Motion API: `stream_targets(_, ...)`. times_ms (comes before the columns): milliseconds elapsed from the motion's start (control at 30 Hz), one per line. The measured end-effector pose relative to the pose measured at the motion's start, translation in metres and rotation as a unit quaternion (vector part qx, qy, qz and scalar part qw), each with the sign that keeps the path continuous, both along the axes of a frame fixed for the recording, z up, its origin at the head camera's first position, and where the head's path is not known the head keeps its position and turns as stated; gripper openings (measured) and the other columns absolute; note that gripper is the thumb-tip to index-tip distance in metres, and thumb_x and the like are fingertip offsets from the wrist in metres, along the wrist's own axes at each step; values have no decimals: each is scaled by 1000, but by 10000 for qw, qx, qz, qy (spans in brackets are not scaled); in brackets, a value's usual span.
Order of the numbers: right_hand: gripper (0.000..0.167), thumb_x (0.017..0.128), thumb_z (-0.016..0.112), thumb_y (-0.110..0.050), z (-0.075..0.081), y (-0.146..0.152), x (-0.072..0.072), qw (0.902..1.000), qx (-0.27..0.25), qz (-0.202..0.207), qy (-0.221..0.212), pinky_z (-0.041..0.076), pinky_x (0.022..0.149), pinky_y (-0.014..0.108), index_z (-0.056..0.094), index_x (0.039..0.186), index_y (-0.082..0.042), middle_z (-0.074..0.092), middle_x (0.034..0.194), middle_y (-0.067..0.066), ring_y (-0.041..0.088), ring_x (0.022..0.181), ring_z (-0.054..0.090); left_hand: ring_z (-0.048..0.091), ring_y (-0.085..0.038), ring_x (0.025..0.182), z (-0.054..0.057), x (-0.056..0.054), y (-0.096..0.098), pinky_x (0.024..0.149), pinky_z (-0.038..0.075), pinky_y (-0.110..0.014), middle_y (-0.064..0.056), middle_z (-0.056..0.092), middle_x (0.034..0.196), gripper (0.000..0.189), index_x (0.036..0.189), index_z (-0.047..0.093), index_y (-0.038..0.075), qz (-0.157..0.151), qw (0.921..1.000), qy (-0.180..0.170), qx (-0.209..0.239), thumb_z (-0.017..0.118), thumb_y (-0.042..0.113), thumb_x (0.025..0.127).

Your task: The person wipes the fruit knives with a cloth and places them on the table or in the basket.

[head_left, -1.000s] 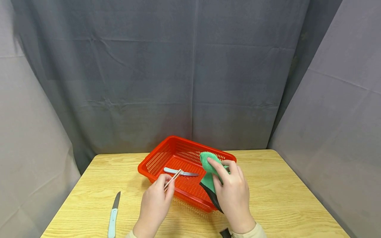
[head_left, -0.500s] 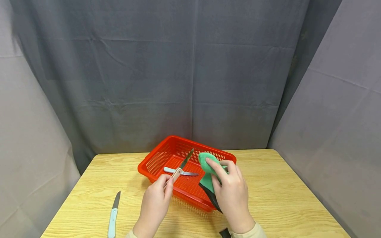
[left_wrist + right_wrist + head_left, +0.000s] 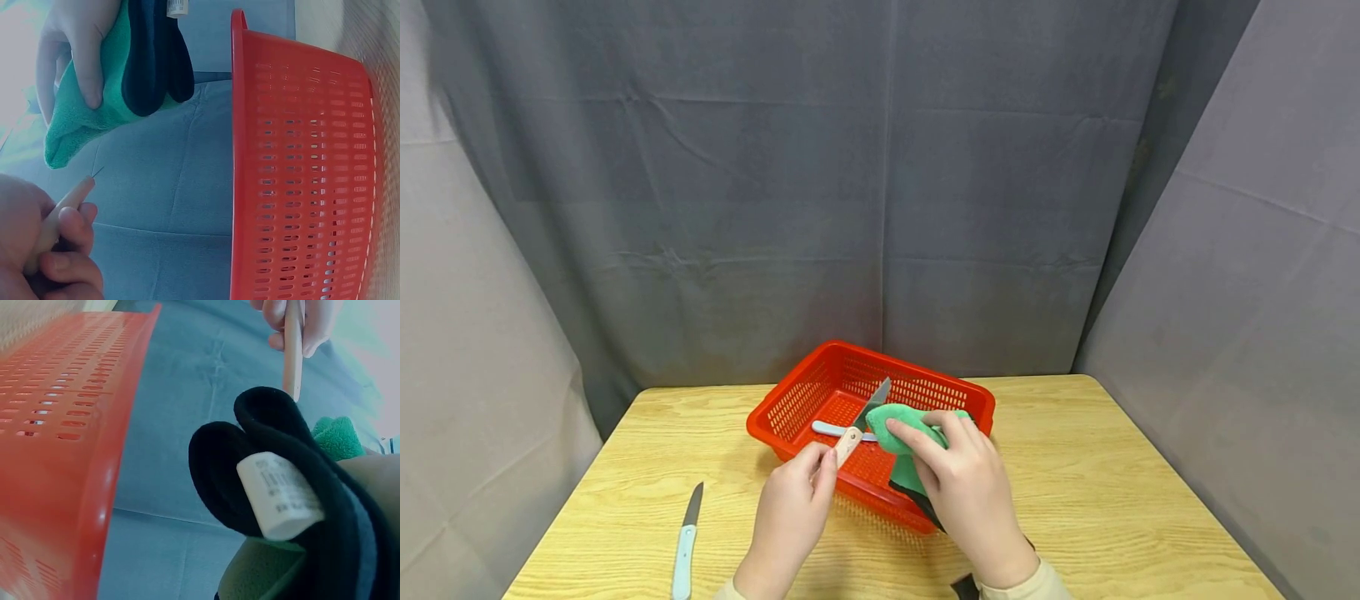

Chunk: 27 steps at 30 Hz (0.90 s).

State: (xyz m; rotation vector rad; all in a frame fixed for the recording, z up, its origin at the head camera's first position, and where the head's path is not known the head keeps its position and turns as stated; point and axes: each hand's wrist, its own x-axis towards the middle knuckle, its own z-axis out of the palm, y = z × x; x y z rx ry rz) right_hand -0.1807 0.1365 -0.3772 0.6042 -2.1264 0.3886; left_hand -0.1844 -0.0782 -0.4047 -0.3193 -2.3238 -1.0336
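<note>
My left hand [image 3: 793,512] grips a knife by its pale wooden handle [image 3: 847,447], the blade slanting up and away over the red basket [image 3: 797,382]. In my right hand [image 3: 970,483] is a folded green cloth [image 3: 891,425] with black edging, its front fold right beside the blade and overlapping its lower part in the head view. A white label [image 3: 280,495] shows on the cloth's black edge in the right wrist view. Inside the basket lies a second knife with a light blue handle [image 3: 826,428]; the cloth hides its blade.
Another light-blue-handled knife [image 3: 685,550] lies on the wooden table [image 3: 1112,492] at the left, blade pointing away. Grey curtains [image 3: 760,208] stand behind the table and along both sides. A black strap [image 3: 966,587] shows by the right wrist.
The left hand has turned the wooden-handled knife so its blade now shows its flat side. My right hand has moved the cloth left, up to the blade.
</note>
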Motion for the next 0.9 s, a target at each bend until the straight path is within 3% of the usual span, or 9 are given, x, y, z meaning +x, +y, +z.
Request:
stream_targets(267, 62, 73, 91, -5, -2, -1, -1, 9999, 139, 64, -77, 56, 69, 37, 73, 124, -36, 67, 109, 6, 22, 88, 63, 32, 0, 49, 0, 1, 0, 47, 29, -20, 13, 42, 57, 11, 88, 71, 13, -100, 9994, -321, 81, 66, 13, 98)
stream_targets(633, 58, 75, 91, -6, -5, 0, -4, 9995, 54, -39, -309, 56, 70, 37, 74, 122, -35, 67, 108, 6, 23, 89, 63, 32, 1, 50, 0, 2, 0, 48, 31, -20, 14, 41, 57, 13, 87, 69, 15, -298, 9985, -424, 154, 64, 13, 98)
stream_targets(900, 54, 76, 90, -6, -6, 2, -7, 9988, -109, -293, -374, 52, 67, 35, 75, 121, -34, 66, 105, 7, 23, 82, 59, 34, 2, 46, -1, 3, 0, 43, 31, -20, 15, 42, 56, 10, 87, 69, 16, -496, 9967, -540, 355, 65, 7, 90)
